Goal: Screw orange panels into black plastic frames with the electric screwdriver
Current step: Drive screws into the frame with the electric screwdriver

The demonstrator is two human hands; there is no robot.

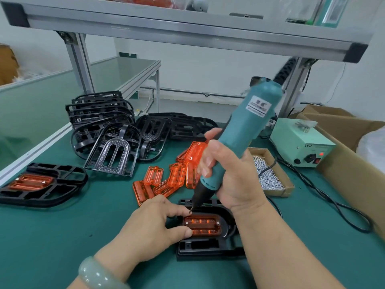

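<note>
The orange panel (202, 225) lies seated in a black plastic frame (208, 248) at the near middle of the table (62, 236). Our left hand (150, 224) pinches its left end; our right hand (228, 178) wraps the electric screwdriver (248, 126), bit tip just above the panel's far left corner.

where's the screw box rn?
Head view, right of centre: the cardboard screw box sits on the green mat just right of the right hand holding the electric screwdriver, in front of the pale green power supply unit.
</note>
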